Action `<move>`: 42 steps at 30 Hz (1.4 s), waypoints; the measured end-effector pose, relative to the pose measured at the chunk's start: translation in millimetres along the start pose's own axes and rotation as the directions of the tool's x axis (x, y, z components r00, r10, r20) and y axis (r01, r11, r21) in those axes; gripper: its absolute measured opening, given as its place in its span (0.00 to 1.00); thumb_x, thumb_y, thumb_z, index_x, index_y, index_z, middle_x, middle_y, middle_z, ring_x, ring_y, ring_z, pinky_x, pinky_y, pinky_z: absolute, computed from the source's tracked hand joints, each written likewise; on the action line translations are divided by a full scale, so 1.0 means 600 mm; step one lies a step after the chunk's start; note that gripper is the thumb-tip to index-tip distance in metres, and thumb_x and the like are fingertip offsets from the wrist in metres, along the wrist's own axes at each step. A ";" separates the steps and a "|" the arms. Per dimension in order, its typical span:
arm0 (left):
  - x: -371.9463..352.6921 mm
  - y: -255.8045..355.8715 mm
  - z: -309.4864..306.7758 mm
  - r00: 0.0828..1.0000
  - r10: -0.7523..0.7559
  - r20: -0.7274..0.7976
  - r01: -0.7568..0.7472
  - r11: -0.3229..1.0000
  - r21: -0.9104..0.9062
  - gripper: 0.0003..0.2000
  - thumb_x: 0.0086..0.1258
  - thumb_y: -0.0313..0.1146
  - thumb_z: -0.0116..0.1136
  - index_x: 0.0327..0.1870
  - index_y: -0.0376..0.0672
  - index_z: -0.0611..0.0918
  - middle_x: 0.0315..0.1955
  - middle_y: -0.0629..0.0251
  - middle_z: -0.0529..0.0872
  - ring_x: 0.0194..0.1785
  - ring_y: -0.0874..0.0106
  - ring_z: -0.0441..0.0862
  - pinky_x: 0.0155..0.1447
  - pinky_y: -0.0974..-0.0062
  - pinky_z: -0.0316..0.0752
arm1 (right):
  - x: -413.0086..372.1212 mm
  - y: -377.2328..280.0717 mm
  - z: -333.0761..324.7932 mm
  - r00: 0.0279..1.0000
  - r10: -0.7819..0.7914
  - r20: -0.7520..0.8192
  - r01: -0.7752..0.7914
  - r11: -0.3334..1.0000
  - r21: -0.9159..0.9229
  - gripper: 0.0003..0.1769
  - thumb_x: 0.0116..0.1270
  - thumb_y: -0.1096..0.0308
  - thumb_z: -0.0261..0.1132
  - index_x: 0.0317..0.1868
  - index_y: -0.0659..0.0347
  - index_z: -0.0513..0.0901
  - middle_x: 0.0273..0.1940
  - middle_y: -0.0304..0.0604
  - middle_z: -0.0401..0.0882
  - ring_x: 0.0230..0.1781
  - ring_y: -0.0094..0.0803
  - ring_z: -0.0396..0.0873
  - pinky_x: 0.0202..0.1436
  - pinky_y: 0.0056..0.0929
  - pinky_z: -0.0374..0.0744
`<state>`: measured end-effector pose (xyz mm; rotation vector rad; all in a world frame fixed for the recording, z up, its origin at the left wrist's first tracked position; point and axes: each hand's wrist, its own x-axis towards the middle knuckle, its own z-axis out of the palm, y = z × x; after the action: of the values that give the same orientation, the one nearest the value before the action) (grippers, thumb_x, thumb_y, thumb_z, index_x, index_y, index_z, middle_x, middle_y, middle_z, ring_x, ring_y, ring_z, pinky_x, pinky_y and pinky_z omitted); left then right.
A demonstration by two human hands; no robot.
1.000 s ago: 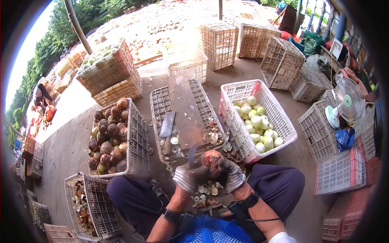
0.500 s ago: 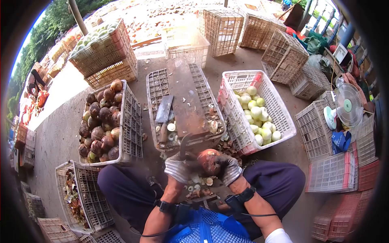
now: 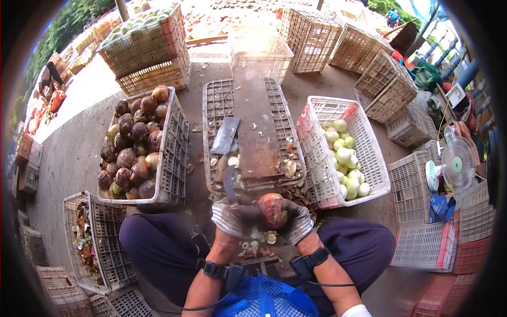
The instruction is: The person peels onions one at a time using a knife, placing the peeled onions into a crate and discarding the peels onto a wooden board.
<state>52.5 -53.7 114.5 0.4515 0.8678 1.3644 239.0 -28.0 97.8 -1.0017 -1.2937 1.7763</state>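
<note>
My left hand [image 3: 230, 217], in a dirty striped glove, is closed around a knife with a curved, dark blade [image 3: 229, 185] pointing up. My right hand [image 3: 297, 219], gloved the same way, grips a reddish-brown onion [image 3: 272, 211]. Both hands are close together over my lap, with the onion beside the left fingers; the blur hides whether they touch. Just beyond them, a dark board [image 3: 257, 127] lies across an upturned crate [image 3: 214, 98]. A cleaver [image 3: 226, 136] rests on the crate, left of the board. Peel scraps [image 3: 289, 168] lie around.
A crate [image 3: 179, 132] of unpeeled onions [image 3: 127, 157] stands at left, and a white crate [image 3: 376, 153] of pale peeled onions [image 3: 344, 156] at right. Lower left is a crate of scraps [image 3: 84, 238]. Stacked crates [image 3: 145, 47] and a fan [image 3: 457, 165] surround the area.
The view has shifted, moving the crates in the picture. The onion's reddish face shows more clearly now. Both hands keep their holds.
</note>
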 end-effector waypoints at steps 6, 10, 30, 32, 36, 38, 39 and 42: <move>0.023 -0.002 -0.021 0.990 0.081 0.115 -0.107 0.966 0.237 0.13 0.72 0.36 0.51 0.47 0.35 0.78 0.36 0.58 0.86 0.32 0.71 0.86 0.30 0.76 0.82 | 0.003 -0.013 -0.001 0.968 0.232 0.092 -0.241 0.776 0.583 0.20 0.64 0.66 0.61 0.56 0.64 0.76 0.53 0.43 0.79 0.54 0.34 0.77 0.60 0.33 0.77; 0.039 0.001 -0.013 0.996 0.080 0.028 -0.085 0.911 0.403 0.12 0.69 0.30 0.54 0.49 0.34 0.78 0.34 0.57 0.86 0.32 0.71 0.85 0.27 0.76 0.80 | 0.012 0.006 -0.032 0.977 0.210 0.031 -0.173 0.703 0.689 0.19 0.63 0.71 0.61 0.54 0.66 0.78 0.49 0.43 0.80 0.48 0.32 0.79 0.56 0.31 0.79; 0.248 0.011 0.037 0.955 0.289 0.067 0.057 -0.402 0.914 0.14 0.64 0.34 0.54 0.48 0.40 0.81 0.43 0.52 0.83 0.44 0.52 0.83 0.44 0.57 0.79 | 0.267 0.014 -0.108 0.908 -0.280 -0.312 0.005 0.750 -0.661 0.40 0.33 0.53 0.80 0.52 0.55 0.80 0.42 0.45 0.83 0.41 0.37 0.81 0.51 0.34 0.79; 0.233 0.014 0.021 0.907 0.340 0.248 -0.088 -0.423 0.902 0.14 0.62 0.33 0.53 0.48 0.42 0.81 0.42 0.52 0.82 0.44 0.52 0.82 0.44 0.56 0.78 | 0.269 0.049 -0.134 0.897 -0.273 -0.347 -0.080 0.673 -0.736 0.40 0.34 0.55 0.79 0.53 0.55 0.79 0.44 0.46 0.82 0.43 0.36 0.81 0.51 0.33 0.79; 0.228 0.010 -0.020 0.909 0.410 0.074 0.018 -0.215 0.977 0.15 0.61 0.38 0.56 0.47 0.46 0.82 0.43 0.51 0.81 0.45 0.52 0.80 0.46 0.55 0.77 | 0.241 -0.010 -0.126 0.922 -0.167 -0.351 -0.126 0.725 -0.677 0.42 0.33 0.56 0.79 0.55 0.55 0.78 0.45 0.47 0.83 0.44 0.35 0.82 0.51 0.32 0.80; 0.231 0.016 -0.032 0.920 0.386 -0.067 0.190 -0.291 0.938 0.20 0.59 0.48 0.62 0.47 0.45 0.82 0.44 0.52 0.82 0.46 0.53 0.81 0.47 0.56 0.77 | 0.250 0.009 -0.136 0.915 -0.252 -0.315 -0.041 0.719 -0.694 0.42 0.33 0.57 0.79 0.55 0.56 0.79 0.44 0.47 0.83 0.44 0.35 0.82 0.50 0.31 0.80; 0.233 0.028 -0.029 0.917 0.372 -0.145 0.264 -0.293 0.919 0.23 0.57 0.51 0.64 0.47 0.44 0.82 0.44 0.52 0.82 0.46 0.53 0.81 0.47 0.57 0.77 | 0.247 -0.005 -0.123 0.906 -0.283 -0.314 -0.038 0.686 -0.727 0.42 0.33 0.58 0.79 0.55 0.56 0.79 0.43 0.47 0.84 0.44 0.36 0.82 0.51 0.31 0.80; 0.227 0.075 -0.005 0.921 0.282 -0.268 0.341 -0.251 0.906 0.30 0.49 0.57 0.69 0.48 0.43 0.83 0.43 0.52 0.84 0.47 0.53 0.83 0.48 0.58 0.78 | 0.253 0.000 -0.140 0.932 -0.174 -0.317 -0.112 0.694 -0.711 0.42 0.34 0.57 0.79 0.56 0.56 0.78 0.44 0.47 0.84 0.45 0.36 0.82 0.51 0.31 0.80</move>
<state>17.0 84.9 108.5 1.4653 2.3825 0.1956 245.8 139.9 54.3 -1.6309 -1.7808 0.9348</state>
